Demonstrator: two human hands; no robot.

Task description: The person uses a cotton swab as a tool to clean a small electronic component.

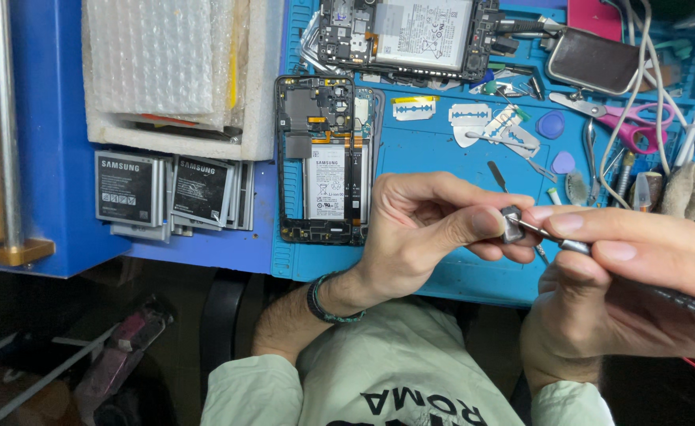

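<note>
Stacked dark grey battery packs [166, 193] with printed labels lie on the blue bench [48, 118], just below a white foam box [257, 95] holding bubble-wrap packets [154, 55]. A white rectangular battery label [328, 185] sits inside the opened phone frame [324, 158] on the blue mat [426, 158]. A second, larger white label [425, 31] covers the battery of another opened phone [407, 39] at the top edge.
</note>
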